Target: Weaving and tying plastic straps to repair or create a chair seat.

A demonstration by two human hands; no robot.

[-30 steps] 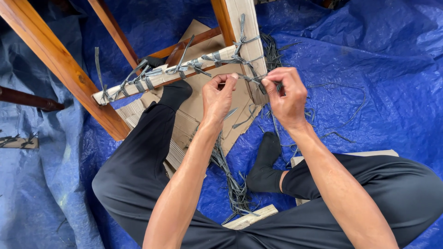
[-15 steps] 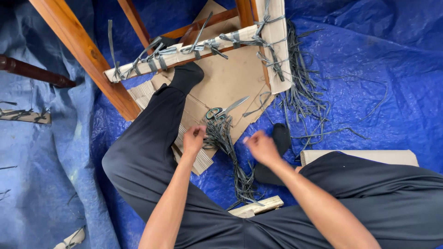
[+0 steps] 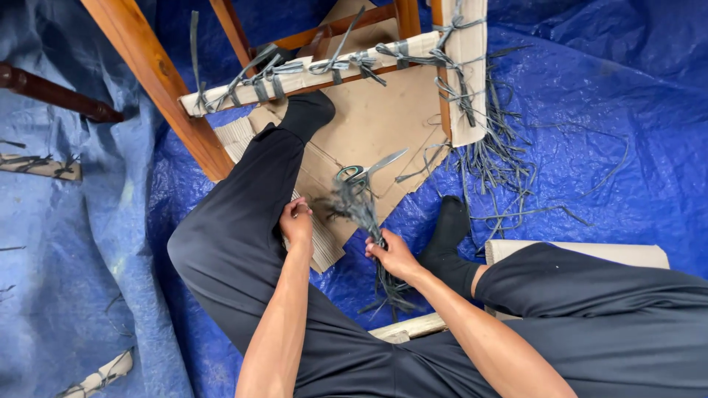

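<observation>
Both hands have dropped from the frame (image 3: 332, 74) to the strips (image 3: 361, 214) on the cardboard (image 3: 383, 125) betw. the legs. Right hand (image 3: 394, 254) fingers clamp the bundle; left hand (image 3: 296, 221) pinches one end. Scissors (image 3: 365, 171) partly hidden; fingertips hard to see.

Blue tarp (image 3: 605, 110) on floor, cardboard (image 3: 376, 125), strip scraps (image 3: 509, 169)

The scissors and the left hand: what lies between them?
In the head view, dark frayed strands from the bundle held by the right hand cross the cardboard between the scissors and the left hand.
</observation>
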